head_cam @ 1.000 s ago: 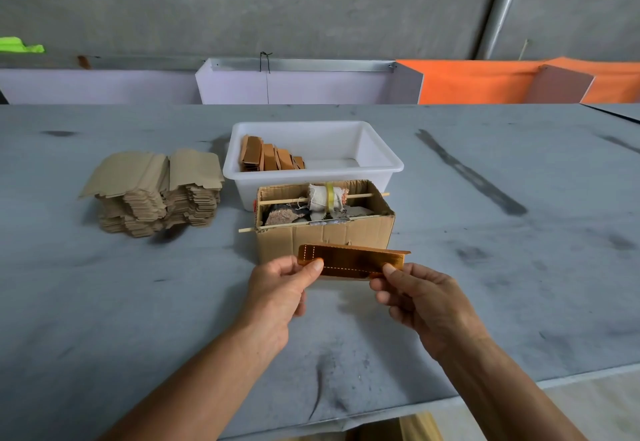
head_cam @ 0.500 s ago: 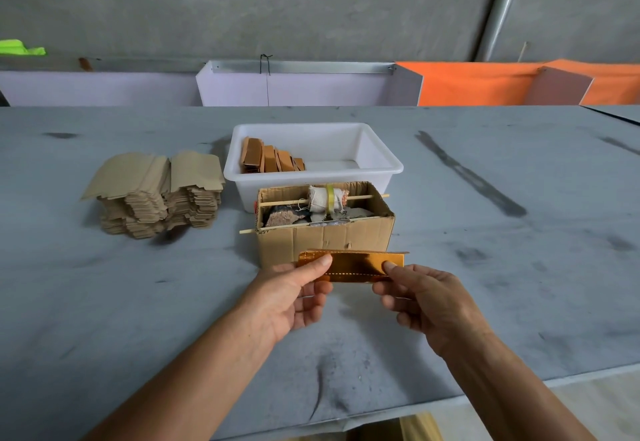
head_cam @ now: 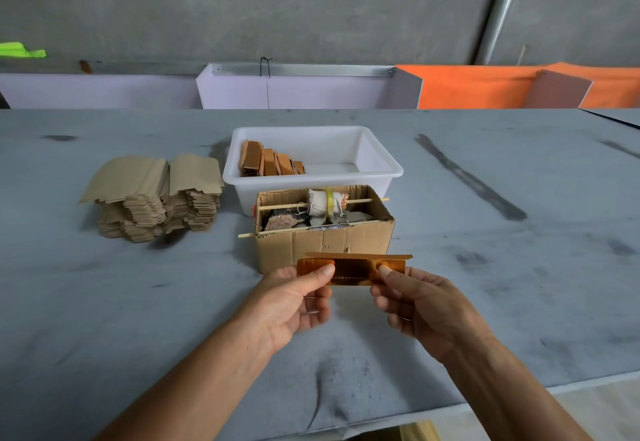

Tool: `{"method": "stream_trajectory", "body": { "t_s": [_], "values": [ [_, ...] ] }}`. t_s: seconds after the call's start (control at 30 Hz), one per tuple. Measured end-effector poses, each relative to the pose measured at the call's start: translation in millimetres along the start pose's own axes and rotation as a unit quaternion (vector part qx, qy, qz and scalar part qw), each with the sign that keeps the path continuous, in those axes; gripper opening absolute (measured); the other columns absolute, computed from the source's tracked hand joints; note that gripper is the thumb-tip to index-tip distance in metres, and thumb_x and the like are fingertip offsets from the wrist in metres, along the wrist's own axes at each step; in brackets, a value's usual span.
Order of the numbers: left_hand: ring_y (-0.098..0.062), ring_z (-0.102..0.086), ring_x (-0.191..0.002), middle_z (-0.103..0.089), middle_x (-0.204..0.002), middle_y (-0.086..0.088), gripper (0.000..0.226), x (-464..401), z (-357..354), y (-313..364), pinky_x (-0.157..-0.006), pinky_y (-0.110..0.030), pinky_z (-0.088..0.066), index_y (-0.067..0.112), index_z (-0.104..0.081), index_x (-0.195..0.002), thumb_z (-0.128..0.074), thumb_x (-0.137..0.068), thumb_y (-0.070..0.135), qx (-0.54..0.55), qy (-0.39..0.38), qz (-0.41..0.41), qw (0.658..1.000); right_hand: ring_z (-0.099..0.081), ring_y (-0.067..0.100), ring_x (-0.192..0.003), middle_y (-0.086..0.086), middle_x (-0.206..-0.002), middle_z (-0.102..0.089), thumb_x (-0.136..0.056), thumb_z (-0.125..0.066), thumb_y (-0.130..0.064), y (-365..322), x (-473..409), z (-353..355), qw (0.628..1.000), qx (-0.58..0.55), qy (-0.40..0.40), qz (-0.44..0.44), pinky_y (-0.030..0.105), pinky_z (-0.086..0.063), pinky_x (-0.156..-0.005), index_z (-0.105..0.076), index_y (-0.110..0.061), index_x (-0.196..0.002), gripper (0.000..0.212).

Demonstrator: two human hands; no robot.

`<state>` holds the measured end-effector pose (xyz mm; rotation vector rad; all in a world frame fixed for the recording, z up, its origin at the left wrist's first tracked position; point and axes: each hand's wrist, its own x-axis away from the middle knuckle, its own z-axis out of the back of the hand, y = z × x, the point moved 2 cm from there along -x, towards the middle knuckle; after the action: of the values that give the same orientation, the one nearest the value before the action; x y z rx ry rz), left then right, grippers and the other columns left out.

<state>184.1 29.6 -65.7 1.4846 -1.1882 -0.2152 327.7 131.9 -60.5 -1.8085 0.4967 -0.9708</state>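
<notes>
The person holds a gold strip level and crosswise in the air, just in front of the cardboard box and above the grey surface. The left hand pinches the strip's left end between thumb and fingers, and the right hand pinches the right end in the same way. Gripping both ends keeps the long piece taut and square, which probably helps to press a straight crease. A paler flap stands along its top edge, so a lengthwise fold seems to be in hand.

The box sits close to the person. A thin stick rests across its open top and carries a cloth-wrapped roll, within easy reach. Touching the box from behind is a white tub with a few brown folded pieces leaning at its left side, likely the finished ones. A stack of flat tan blanks waits on the surface to the left, apart from the tub.
</notes>
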Motion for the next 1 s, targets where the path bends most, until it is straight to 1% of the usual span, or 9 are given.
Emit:
{"method": "stream_trajectory", "body": {
  "t_s": [0.2, 0.37, 0.5, 0.6, 0.67, 0.73, 0.83, 0.9, 1.0],
  "values": [
    [-0.015, -0.055, -0.050, -0.057, -0.058, -0.009, 0.010, 0.9, -2.3, 2.5, -0.043, -0.023, -0.052, 0.003, -0.057, -0.078, -0.065, -0.081, -0.001, 0.019, -0.002, 0.002, 1.000, -0.058, 0.012, -0.048, 0.012, -0.062, -0.065, -0.086, -0.062, -0.009, 2.8, -2.6, 0.0, 1.000, -0.021, -0.018, 0.005, 0.019, -0.047, -0.044, -0.064, -0.002, -0.081, 0.009],
    [-0.019, -0.055, -0.064, -0.059, -0.071, -0.012, 0.016, 0.5, -0.2, 2.8, -0.048, -0.023, -0.054, 0.002, -0.053, -0.087, -0.062, -0.081, -0.010, 0.027, 0.005, -0.002, 1.000, -0.059, 0.013, -0.050, 0.013, -0.063, -0.065, -0.088, -0.059, -0.004, 6.6, -1.2, -1.7, 0.999, -0.014, -0.030, 0.011, 0.019, -0.049, -0.047, -0.064, 0.000, -0.083, 0.008],
    [-0.020, -0.059, -0.065, -0.064, -0.067, -0.010, 0.012, 1.3, 1.6, 2.1, -0.051, -0.022, -0.056, 0.002, -0.058, -0.078, -0.062, -0.081, -0.009, 0.002, 0.009, -0.029, 1.000, -0.062, 0.014, -0.054, 0.015, -0.067, -0.067, -0.087, -0.060, -0.003, 8.5, 0.4, -1.8, 0.999, -0.003, -0.013, 0.045, 0.020, -0.051, -0.050, -0.064, 0.000, -0.082, 0.007],
    [-0.020, -0.061, -0.059, -0.065, -0.063, -0.010, 0.010, 3.5, 2.9, 2.8, -0.050, -0.024, -0.056, 0.003, -0.059, -0.080, -0.062, -0.083, -0.007, 0.002, 0.007, -0.025, 1.000, -0.064, 0.016, -0.058, 0.016, -0.070, -0.069, -0.087, -0.060, -0.002, 7.9, 1.6, -2.1, 0.998, 0.004, 0.000, 0.058, 0.021, -0.053, -0.052, -0.064, 0.001, -0.086, 0.005],
    [-0.019, -0.062, -0.054, -0.064, -0.065, -0.012, 0.007, 4.9, 2.6, 3.6, -0.048, -0.025, -0.055, 0.002, -0.059, -0.084, -0.062, -0.085, -0.003, 0.003, 0.004, -0.020, 1.000, -0.065, 0.017, -0.058, 0.016, -0.072, -0.069, -0.089, -0.059, -0.006, 7.2, 1.4, -2.1, 0.999, 0.000, 0.005, 0.046, 0.022, -0.053, -0.051, -0.064, -0.001, -0.084, 0.009],
    [-0.017, -0.062, -0.050, -0.062, -0.067, -0.013, 0.003, 5.7, 2.4, 4.2, -0.047, -0.024, -0.055, 0.001, -0.059, -0.086, -0.061, -0.086, 0.000, 0.010, 0.001, -0.019, 1.000, -0.065, 0.016, -0.056, 0.016, -0.072, -0.070, -0.089, -0.060, -0.011, 6.2, 1.4, -2.9, 0.999, -0.011, 0.003, 0.030, 0.023, -0.052, -0.049, -0.063, -0.005, -0.076, 0.015],
    [-0.017, -0.062, -0.053, -0.063, -0.071, -0.014, 0.006, 6.2, 2.2, 4.6, -0.047, -0.024, -0.054, -0.001, -0.060, -0.091, -0.060, -0.087, 0.003, 0.028, -0.009, -0.017, 0.999, -0.064, 0.014, -0.052, 0.015, -0.070, -0.069, -0.088, -0.061, -0.014, 5.7, 0.8, -2.0, 0.999, -0.035, 0.002, 0.012, 0.023, -0.051, -0.047, -0.057, -0.007, -0.067, 0.022],
    [-0.017, -0.063, -0.056, -0.064, -0.072, -0.014, 0.004, 6.3, 2.2, 5.0, -0.048, -0.024, -0.055, -0.001, -0.061, -0.090, -0.058, -0.088, 0.001, 0.041, -0.015, -0.022, 0.999, -0.063, 0.014, -0.051, 0.015, -0.069, -0.069, -0.087, -0.062, -0.014, 5.7, 0.7, -1.5, 0.999, -0.043, 0.000, 0.002, 0.022, -0.051, -0.046, -0.055, -0.007, -0.068, 0.021],
    [-0.018, -0.063, -0.055, -0.065, -0.070, -0.015, 0.005, 7.4, 2.7, 6.2, -0.048, -0.025, -0.055, 0.001, -0.060, -0.088, -0.056, -0.090, 0.004, 0.041, -0.020, -0.024, 0.999, -0.063, 0.015, -0.050, 0.015, -0.070, -0.069, -0.089, -0.060, -0.014, 4.8, 0.8, -0.7, 0.998, -0.056, 0.003, -0.024, 0.023, -0.050, -0.044, -0.060, -0.003, -0.078, 0.015]
  ]
}}
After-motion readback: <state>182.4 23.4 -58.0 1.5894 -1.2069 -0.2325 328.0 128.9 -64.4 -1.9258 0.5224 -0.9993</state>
